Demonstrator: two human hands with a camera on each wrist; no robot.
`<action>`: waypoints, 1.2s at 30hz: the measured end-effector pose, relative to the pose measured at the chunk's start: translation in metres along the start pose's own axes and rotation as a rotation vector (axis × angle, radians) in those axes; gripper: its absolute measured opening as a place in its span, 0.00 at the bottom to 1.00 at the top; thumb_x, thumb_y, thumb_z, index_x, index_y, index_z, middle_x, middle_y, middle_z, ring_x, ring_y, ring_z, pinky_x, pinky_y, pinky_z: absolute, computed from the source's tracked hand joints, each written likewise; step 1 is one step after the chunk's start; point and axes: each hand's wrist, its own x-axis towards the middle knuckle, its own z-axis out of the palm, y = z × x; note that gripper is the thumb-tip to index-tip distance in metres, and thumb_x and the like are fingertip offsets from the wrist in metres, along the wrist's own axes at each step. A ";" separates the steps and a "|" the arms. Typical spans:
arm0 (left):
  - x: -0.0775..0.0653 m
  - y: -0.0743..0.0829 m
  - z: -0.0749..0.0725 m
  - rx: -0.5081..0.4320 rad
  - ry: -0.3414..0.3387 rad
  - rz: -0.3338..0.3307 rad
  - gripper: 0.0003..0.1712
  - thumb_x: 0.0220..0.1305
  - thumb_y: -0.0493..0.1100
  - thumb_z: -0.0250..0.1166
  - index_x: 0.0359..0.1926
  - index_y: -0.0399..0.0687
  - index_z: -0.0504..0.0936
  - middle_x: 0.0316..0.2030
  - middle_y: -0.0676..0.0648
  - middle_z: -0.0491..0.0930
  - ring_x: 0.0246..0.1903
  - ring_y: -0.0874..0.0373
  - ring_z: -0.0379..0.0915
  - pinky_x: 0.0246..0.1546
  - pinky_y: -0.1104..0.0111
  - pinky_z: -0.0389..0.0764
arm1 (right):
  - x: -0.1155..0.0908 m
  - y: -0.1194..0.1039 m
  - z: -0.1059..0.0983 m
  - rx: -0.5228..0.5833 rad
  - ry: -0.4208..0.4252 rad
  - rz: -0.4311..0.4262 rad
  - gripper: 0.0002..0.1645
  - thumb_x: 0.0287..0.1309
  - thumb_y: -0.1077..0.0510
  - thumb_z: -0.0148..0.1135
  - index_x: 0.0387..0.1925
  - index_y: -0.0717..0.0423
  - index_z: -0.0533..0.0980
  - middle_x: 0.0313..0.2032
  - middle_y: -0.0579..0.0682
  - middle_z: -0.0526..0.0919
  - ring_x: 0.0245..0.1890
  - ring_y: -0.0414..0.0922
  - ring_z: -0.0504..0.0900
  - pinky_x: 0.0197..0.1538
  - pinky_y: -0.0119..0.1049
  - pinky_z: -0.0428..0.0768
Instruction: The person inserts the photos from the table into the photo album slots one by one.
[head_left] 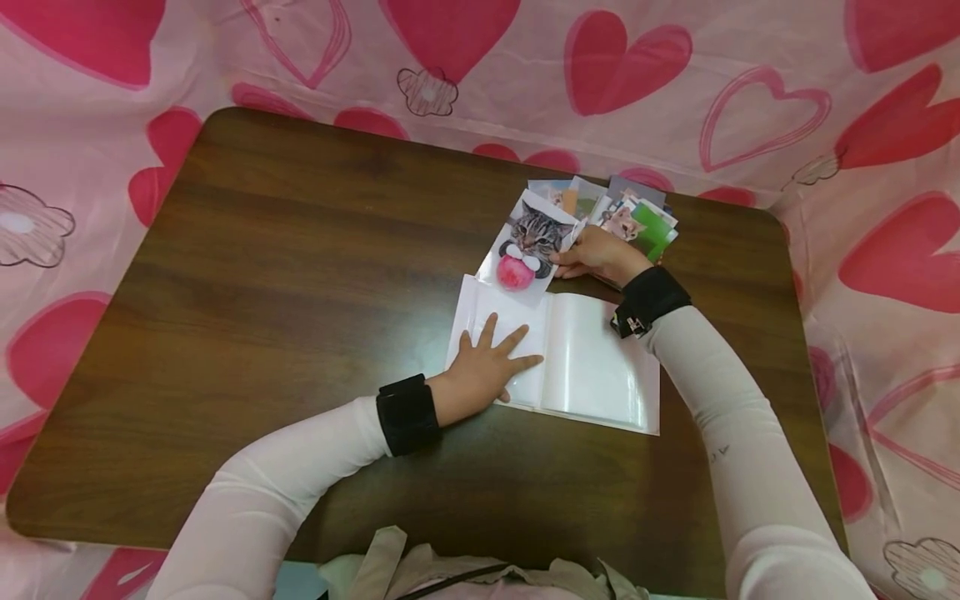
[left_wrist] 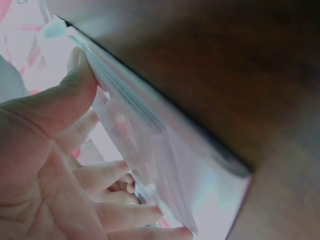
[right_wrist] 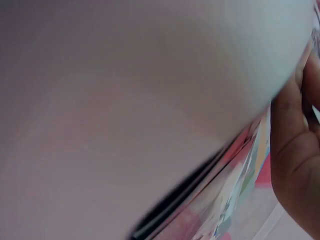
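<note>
A white photo album (head_left: 600, 367) with clear pockets lies open on the table. My left hand (head_left: 480, 373) rests on its left page, fingers spread. In the left wrist view, the left thumb lies at the edge of the stacked album pages (left_wrist: 137, 107). My right hand (head_left: 603, 256) pinches the right side of a cat photo (head_left: 528, 237) showing a tabby and a pink ball. The photo's lower end overlaps the top of the left page; whether it sits inside the pocket I cannot tell. The right wrist view shows part of the right hand (right_wrist: 295, 150) beside a blurred pale surface.
Behind the right hand, a loose pile of animal photos (head_left: 654, 229) lies near the table's far edge. The brown wooden table (head_left: 300, 275) stretches away to the left. A pink cloth with hearts (head_left: 630, 62) hangs around the far side and right side.
</note>
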 end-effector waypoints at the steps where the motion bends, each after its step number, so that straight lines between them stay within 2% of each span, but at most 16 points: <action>1: 0.000 0.001 0.000 -0.004 -0.004 0.001 0.42 0.56 0.54 0.65 0.71 0.68 0.60 0.74 0.45 0.49 0.68 0.30 0.41 0.55 0.36 0.66 | 0.001 0.000 -0.002 -0.009 -0.007 0.006 0.05 0.60 0.68 0.59 0.30 0.67 0.79 0.16 0.50 0.85 0.21 0.42 0.84 0.26 0.30 0.84; 5: 0.001 0.004 0.002 -0.026 -0.027 0.005 0.42 0.55 0.54 0.65 0.71 0.68 0.60 0.74 0.45 0.49 0.68 0.29 0.41 0.56 0.36 0.65 | 0.004 0.003 -0.008 -0.028 0.004 0.043 0.12 0.59 0.67 0.61 0.21 0.65 0.82 0.14 0.50 0.85 0.19 0.42 0.84 0.24 0.29 0.83; 10: 0.001 0.006 0.004 -0.035 -0.050 -0.004 0.43 0.55 0.54 0.66 0.71 0.69 0.60 0.75 0.46 0.48 0.68 0.29 0.40 0.56 0.36 0.65 | 0.007 0.007 -0.011 -0.095 -0.017 0.062 0.14 0.58 0.66 0.61 0.17 0.63 0.81 0.14 0.50 0.85 0.17 0.41 0.83 0.24 0.29 0.83; 13: 0.001 0.005 0.003 -0.046 -0.050 -0.013 0.42 0.55 0.54 0.66 0.71 0.69 0.60 0.75 0.46 0.48 0.68 0.29 0.39 0.57 0.35 0.63 | 0.009 0.006 -0.009 -0.184 -0.061 0.048 0.14 0.57 0.65 0.63 0.18 0.65 0.82 0.14 0.49 0.85 0.19 0.41 0.84 0.25 0.29 0.83; 16: 0.001 0.004 0.002 -0.057 -0.049 -0.017 0.42 0.55 0.53 0.66 0.71 0.69 0.61 0.75 0.46 0.48 0.68 0.29 0.38 0.57 0.34 0.62 | 0.008 0.003 -0.006 -0.247 -0.057 0.035 0.13 0.57 0.65 0.64 0.19 0.66 0.82 0.13 0.47 0.84 0.18 0.40 0.84 0.24 0.28 0.83; 23: 0.000 0.003 -0.001 -0.057 -0.037 -0.017 0.42 0.55 0.53 0.66 0.71 0.69 0.61 0.74 0.46 0.49 0.67 0.28 0.40 0.56 0.35 0.64 | 0.006 -0.008 -0.007 -0.146 -0.019 0.010 0.07 0.58 0.70 0.61 0.26 0.71 0.81 0.13 0.49 0.83 0.17 0.41 0.82 0.23 0.30 0.83; 26: 0.000 0.002 -0.002 -0.057 -0.038 -0.020 0.42 0.55 0.54 0.66 0.71 0.69 0.61 0.75 0.46 0.48 0.67 0.28 0.40 0.56 0.35 0.64 | 0.005 -0.012 -0.008 -0.209 -0.021 -0.009 0.09 0.59 0.68 0.60 0.30 0.74 0.81 0.13 0.48 0.84 0.17 0.41 0.82 0.23 0.29 0.82; 30: 0.000 0.001 -0.003 -0.051 -0.035 -0.025 0.42 0.56 0.54 0.66 0.71 0.69 0.61 0.75 0.46 0.48 0.68 0.29 0.40 0.56 0.35 0.64 | 0.006 -0.016 -0.004 -0.311 -0.084 -0.017 0.11 0.60 0.67 0.60 0.28 0.74 0.82 0.12 0.47 0.84 0.18 0.41 0.83 0.24 0.28 0.83; 34: -0.002 0.002 -0.001 -0.012 -0.013 -0.025 0.42 0.55 0.54 0.66 0.71 0.69 0.61 0.74 0.46 0.49 0.68 0.30 0.40 0.55 0.36 0.64 | 0.007 -0.017 0.004 -0.320 -0.195 0.053 0.10 0.59 0.66 0.60 0.27 0.72 0.80 0.13 0.48 0.83 0.18 0.40 0.83 0.24 0.27 0.82; 36: -0.003 0.004 0.000 0.035 0.002 -0.011 0.41 0.57 0.54 0.65 0.71 0.67 0.61 0.74 0.46 0.50 0.69 0.33 0.40 0.57 0.38 0.64 | 0.008 -0.017 0.007 -0.383 -0.192 0.062 0.10 0.59 0.63 0.62 0.30 0.70 0.79 0.13 0.47 0.81 0.14 0.38 0.79 0.21 0.27 0.79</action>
